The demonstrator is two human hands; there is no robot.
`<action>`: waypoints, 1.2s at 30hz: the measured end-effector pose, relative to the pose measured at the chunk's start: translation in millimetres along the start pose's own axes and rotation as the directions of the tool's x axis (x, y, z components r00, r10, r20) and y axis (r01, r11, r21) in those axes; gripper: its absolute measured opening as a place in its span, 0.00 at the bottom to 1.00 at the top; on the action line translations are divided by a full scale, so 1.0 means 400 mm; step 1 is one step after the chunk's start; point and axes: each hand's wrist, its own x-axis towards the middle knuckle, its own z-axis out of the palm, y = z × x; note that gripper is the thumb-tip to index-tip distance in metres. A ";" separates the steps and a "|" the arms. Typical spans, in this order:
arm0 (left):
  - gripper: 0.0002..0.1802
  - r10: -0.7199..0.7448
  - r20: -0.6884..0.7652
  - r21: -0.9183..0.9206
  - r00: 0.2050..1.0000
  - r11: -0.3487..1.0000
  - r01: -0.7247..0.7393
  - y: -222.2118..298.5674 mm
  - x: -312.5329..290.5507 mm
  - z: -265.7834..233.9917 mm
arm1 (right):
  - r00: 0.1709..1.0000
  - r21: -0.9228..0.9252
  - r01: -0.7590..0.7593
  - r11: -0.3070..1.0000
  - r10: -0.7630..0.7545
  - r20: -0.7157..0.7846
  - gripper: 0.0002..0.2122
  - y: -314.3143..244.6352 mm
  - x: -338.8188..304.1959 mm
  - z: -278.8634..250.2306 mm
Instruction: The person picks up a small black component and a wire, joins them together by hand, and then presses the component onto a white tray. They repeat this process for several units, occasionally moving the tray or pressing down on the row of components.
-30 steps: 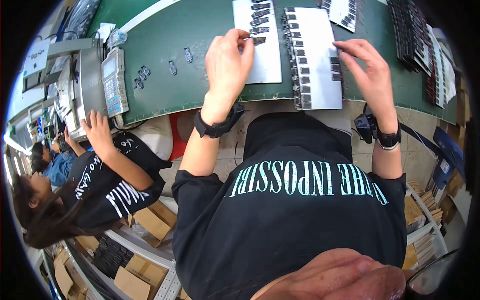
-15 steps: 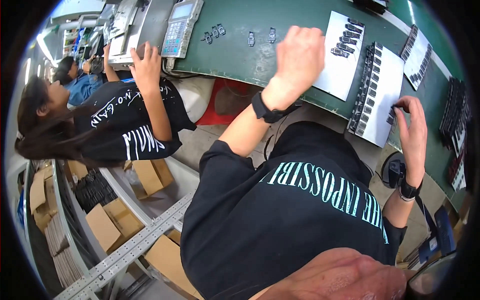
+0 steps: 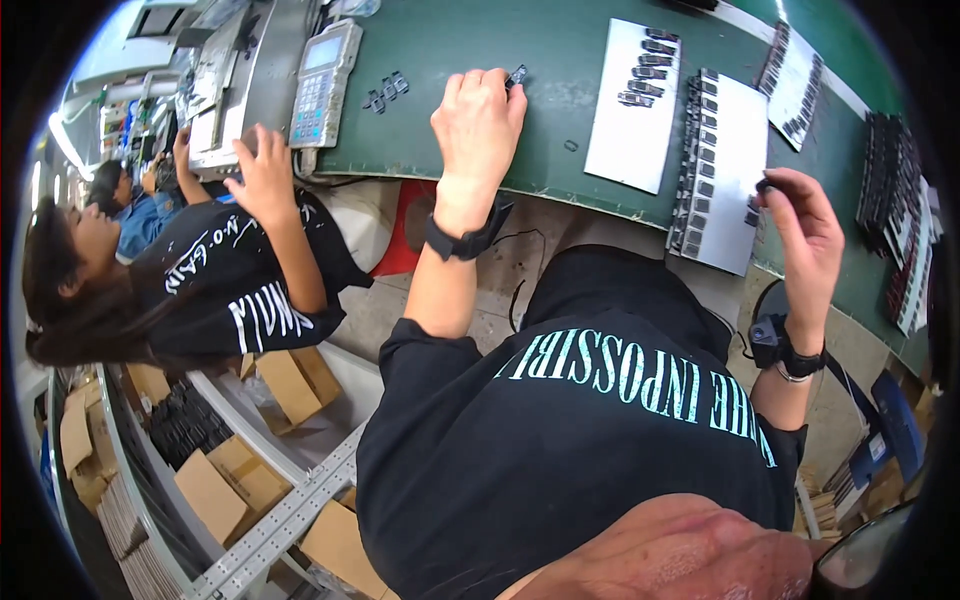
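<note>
Over the green table, my left hand [image 3: 478, 125] is closed, with its thumb and fingertips at a small black rectangular part [image 3: 516, 76]; the curled fingers partly hide the contact. My right hand [image 3: 808, 225] pinches a small dark part [image 3: 765, 186] between thumb and forefinger, beside the right edge of a white board [image 3: 733, 190]. Small black parts line that board's left side in a row, and another dark part [image 3: 752, 213] sits at its right edge. Left of it lies a second white board [image 3: 620, 140] with several black parts [image 3: 648, 72] in a column.
A loose cluster of black parts [image 3: 387, 91] lies near a grey keypad device [image 3: 324, 85]. A third filled board [image 3: 790, 85] and stacked black strips [image 3: 890, 180] are at the right. At the left, a co-worker [image 3: 240, 250] reaches towards a machine. Cardboard boxes [image 3: 235, 480] stand lower left.
My left hand has moved left and closed at a black part on the table. The right hand has lifted slightly from the board's edge with its part. The view has shifted a little.
</note>
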 end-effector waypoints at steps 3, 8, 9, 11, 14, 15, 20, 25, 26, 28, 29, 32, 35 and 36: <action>0.10 0.043 0.000 -0.225 0.999 0.973 -0.042 0.094 0.002 -0.026 | 0.991 0.090 -0.109 0.990 0.101 0.090 0.09 -0.018 -0.013 0.022; 0.13 0.089 0.188 -0.745 0.978 0.662 0.082 0.294 -0.012 -0.076 | 0.984 0.010 0.153 0.988 -0.153 0.095 0.07 -0.050 0.007 0.089; 0.13 0.099 0.188 -0.806 0.977 0.583 0.096 0.319 -0.016 -0.075 | 0.986 -0.004 0.148 0.989 -0.147 0.083 0.07 -0.048 0.005 0.084; 0.13 0.115 0.185 -0.863 0.976 0.494 0.105 0.354 -0.017 -0.073 | 0.994 -0.041 0.090 0.995 -0.088 0.066 0.07 -0.046 0.005 0.072; 0.15 0.078 0.413 -0.893 0.907 0.232 0.386 0.384 -0.032 -0.068 | 0.997 -0.044 0.055 0.997 -0.053 0.053 0.07 -0.039 -0.008 0.042; 0.15 0.081 0.413 -0.893 0.907 0.233 0.386 0.391 -0.034 -0.072 | 0.997 -0.030 0.049 0.998 -0.048 0.054 0.07 -0.035 -0.013 0.032; 0.16 0.115 0.480 -0.873 0.870 0.160 0.461 0.400 -0.043 -0.085 | 0.989 -0.039 0.104 0.994 -0.100 0.107 0.07 -0.022 -0.014 0.003; 0.15 0.153 0.457 -0.886 0.876 0.162 0.434 0.407 -0.062 -0.082 | 0.968 0.155 -0.039 0.987 -0.001 0.252 0.06 -0.014 -0.007 -0.035; 0.14 0.154 0.449 -0.890 0.880 0.163 0.425 0.410 -0.066 -0.082 | 0.950 0.195 -0.120 0.973 0.056 0.307 0.06 -0.012 -0.004 -0.046; 0.14 0.156 0.453 -0.889 0.878 0.158 0.431 0.415 -0.074 -0.086 | 0.894 0.258 -0.282 0.924 0.155 0.421 0.06 -0.008 -0.004 -0.060; 0.14 0.154 0.455 -0.888 0.877 0.153 0.433 0.418 -0.077 -0.088 | 0.894 0.259 -0.283 0.924 0.156 0.419 0.06 -0.008 -0.009 -0.061; 0.14 0.151 0.459 -0.887 0.876 0.142 0.440 0.428 -0.092 -0.090 | 0.893 0.265 -0.282 0.922 0.151 0.425 0.07 -0.001 -0.027 -0.059; 0.14 0.147 0.461 -0.886 0.875 0.126 0.445 0.436 -0.102 -0.091 | 0.909 0.263 -0.261 0.929 0.144 0.392 0.07 0.004 -0.044 -0.055; 0.14 0.147 0.459 -0.887 0.876 0.133 0.442 0.437 -0.104 -0.089 | 0.916 0.262 -0.250 0.932 0.141 0.375 0.08 0.003 -0.047 -0.054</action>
